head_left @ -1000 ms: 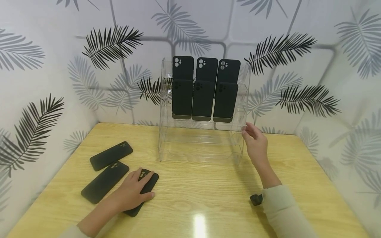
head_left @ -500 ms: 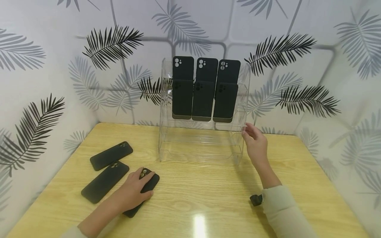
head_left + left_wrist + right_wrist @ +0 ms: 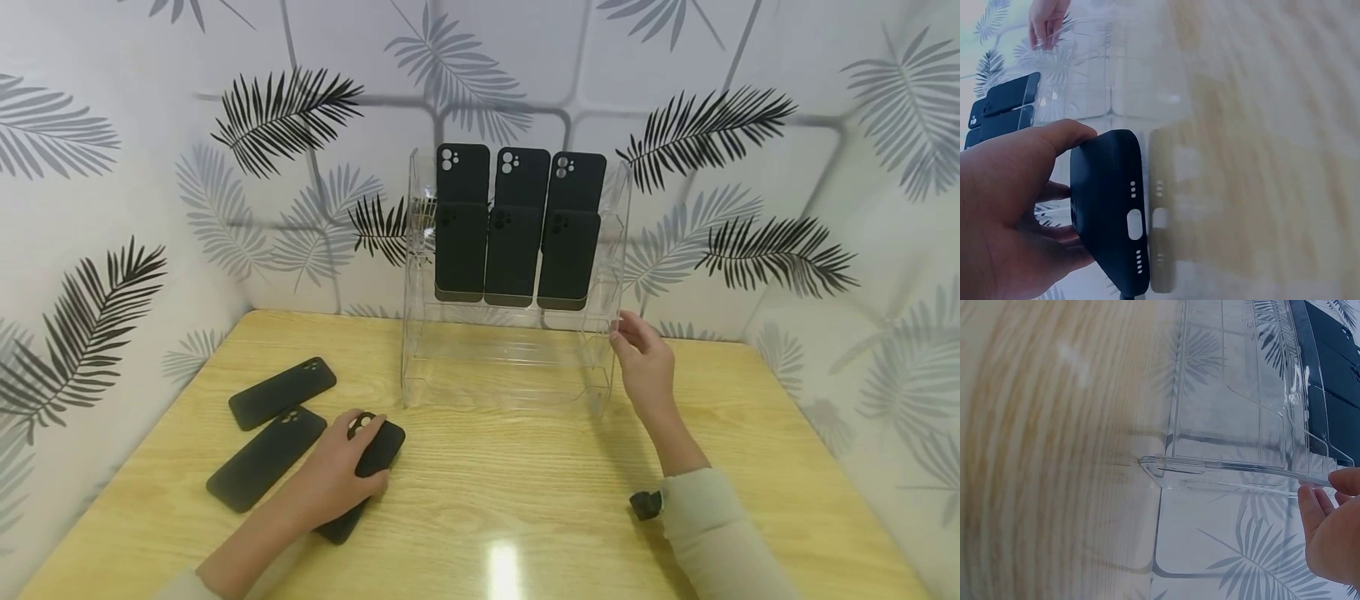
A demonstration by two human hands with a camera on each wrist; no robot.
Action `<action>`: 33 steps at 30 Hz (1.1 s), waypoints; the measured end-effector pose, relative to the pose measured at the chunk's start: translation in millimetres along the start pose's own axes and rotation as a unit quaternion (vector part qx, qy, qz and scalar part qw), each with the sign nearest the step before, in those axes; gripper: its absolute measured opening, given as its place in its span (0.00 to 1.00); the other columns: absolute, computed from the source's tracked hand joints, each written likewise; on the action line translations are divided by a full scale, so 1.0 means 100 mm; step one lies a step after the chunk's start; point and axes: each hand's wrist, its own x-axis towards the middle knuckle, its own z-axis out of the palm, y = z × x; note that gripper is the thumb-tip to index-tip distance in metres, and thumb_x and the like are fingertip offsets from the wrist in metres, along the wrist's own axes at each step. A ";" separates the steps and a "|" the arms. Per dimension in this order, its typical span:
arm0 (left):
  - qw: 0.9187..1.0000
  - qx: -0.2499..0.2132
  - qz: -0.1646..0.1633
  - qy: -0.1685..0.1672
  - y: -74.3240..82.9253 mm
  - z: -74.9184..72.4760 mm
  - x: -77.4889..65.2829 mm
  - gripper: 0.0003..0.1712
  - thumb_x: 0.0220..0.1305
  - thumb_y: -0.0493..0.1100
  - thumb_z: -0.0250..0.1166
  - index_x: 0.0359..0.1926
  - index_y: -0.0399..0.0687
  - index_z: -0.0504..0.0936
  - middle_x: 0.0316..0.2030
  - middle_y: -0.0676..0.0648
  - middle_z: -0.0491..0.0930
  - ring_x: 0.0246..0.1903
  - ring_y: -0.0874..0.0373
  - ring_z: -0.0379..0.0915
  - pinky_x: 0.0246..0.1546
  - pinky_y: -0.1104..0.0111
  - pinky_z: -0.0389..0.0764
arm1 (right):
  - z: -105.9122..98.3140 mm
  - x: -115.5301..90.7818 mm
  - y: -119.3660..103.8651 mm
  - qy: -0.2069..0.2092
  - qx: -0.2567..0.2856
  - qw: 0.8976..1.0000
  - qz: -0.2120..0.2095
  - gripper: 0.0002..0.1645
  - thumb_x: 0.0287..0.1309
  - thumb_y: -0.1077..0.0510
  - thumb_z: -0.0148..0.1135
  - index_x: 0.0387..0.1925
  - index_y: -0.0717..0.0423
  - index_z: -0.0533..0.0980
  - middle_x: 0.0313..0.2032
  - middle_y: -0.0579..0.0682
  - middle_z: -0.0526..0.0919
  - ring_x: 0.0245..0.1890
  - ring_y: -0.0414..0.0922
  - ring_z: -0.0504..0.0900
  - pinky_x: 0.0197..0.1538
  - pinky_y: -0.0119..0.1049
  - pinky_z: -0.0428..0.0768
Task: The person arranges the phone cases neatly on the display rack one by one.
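Note:
In the head view my left hand (image 3: pixel 336 471) grips a black phone case (image 3: pixel 383 450) by its long sides, thumb on the near side and fingers on the far one. The left wrist view shows the case's (image 3: pixel 1107 194) bottom end, with port cutouts, just over the tabletop; its far end is hidden. My right hand (image 3: pixel 647 367) pinches the right side panel of a clear tiered display rack (image 3: pixel 409 350) between thumb and fingers, also visible in the right wrist view. Black phone cases (image 3: pixel 512 254) stand in two rows of three on its upper tiers.
Two more black phone cases, one farther back (image 3: pixel 282 392) and one nearer (image 3: pixel 266 458), lie on the wooden table (image 3: pixel 510 483) left of my left hand. A small black object (image 3: pixel 645 504) sits by my right sleeve. Leaf-patterned walls (image 3: pixel 510 50) close off the back and sides.
My left hand has drawn its fingers in on the phone case, and the case's camera end has shifted slightly away and risen a little. The right hand stays on the rack.

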 end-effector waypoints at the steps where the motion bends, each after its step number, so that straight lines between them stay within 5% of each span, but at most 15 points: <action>1: 1.000 0.000 -0.001 0.005 0.01 0.00 0.01 0.42 0.61 0.47 0.73 0.72 0.39 0.68 0.67 0.27 0.62 0.59 0.35 0.70 0.52 0.47 0.80 | 0.00 0.00 0.00 0.000 0.002 1.000 0.000 0.25 0.71 0.59 0.59 0.66 0.59 0.74 0.55 0.58 0.82 0.49 0.31 0.78 0.54 0.20 0.77; 14: 0.995 -0.050 -0.067 0.048 0.32 -0.23 0.36 0.45 0.67 0.51 0.67 0.78 0.48 0.57 0.76 0.33 0.47 0.72 0.29 0.52 0.60 0.37 0.72 | 0.00 -0.01 0.00 -0.008 0.005 1.000 0.005 0.25 0.72 0.57 0.59 0.67 0.58 0.73 0.57 0.58 0.82 0.51 0.33 0.79 0.53 0.18 0.76; 23: 0.986 -0.127 -0.061 0.083 0.62 -0.37 0.77 0.48 0.67 0.55 0.66 0.80 0.53 0.53 0.78 0.38 0.44 0.72 0.37 0.53 0.64 0.41 0.70 | 0.00 0.01 -0.02 -0.001 0.007 1.000 -0.001 0.25 0.71 0.58 0.59 0.66 0.59 0.74 0.56 0.60 0.82 0.48 0.29 0.79 0.52 0.18 0.76; 33: 0.974 -0.179 -0.043 0.128 0.83 -0.24 1.15 0.48 0.67 0.52 0.67 0.80 0.54 0.52 0.78 0.43 0.44 0.72 0.41 0.53 0.66 0.43 0.69 | 0.00 0.00 -0.01 -0.007 0.010 1.000 0.012 0.25 0.71 0.57 0.60 0.67 0.57 0.74 0.57 0.58 0.82 0.50 0.33 0.79 0.53 0.19 0.77</action>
